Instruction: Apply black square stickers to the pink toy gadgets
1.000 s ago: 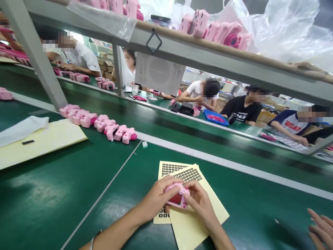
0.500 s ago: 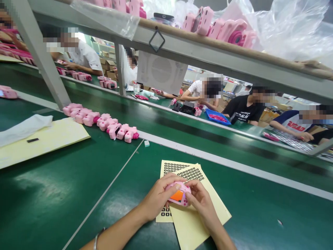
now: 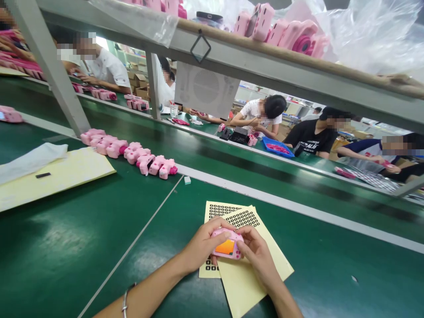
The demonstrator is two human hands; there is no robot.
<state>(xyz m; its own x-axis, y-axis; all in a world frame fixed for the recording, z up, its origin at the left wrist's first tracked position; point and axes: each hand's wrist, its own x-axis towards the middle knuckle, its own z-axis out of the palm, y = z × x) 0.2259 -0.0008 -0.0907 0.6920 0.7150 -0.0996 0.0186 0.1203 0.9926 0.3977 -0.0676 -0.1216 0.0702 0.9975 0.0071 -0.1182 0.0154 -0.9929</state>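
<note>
A pink toy camera (image 3: 228, 242) with a lit orange screen and small dark-pink buttons is held between my two hands. My left hand (image 3: 207, 243) grips its left side, the thumb lying along the top of the screen. On the other side, my right hand (image 3: 256, 249) has fingers at the upper right edge and its thumb near the buttons. Below the hands, a yellow sticker sheet (image 3: 243, 287) with rows of black square stickers overlaps a second sticker sheet (image 3: 208, 274) on the green table. The camera's far side is hidden.
Several pink toy cameras (image 3: 132, 152) stand in a row along the white strip to the left. A yellow sheet with a white cloth (image 3: 33, 161) lies left. A shelf beam (image 3: 265, 53) crosses above, with more cameras and plastic bags. Co-workers sit across the line.
My hands keep hold of the toy camera with almost no shift. Its screen picture turns a brighter yellow-orange. Across the line, a co-worker's hands at right have lifted.
</note>
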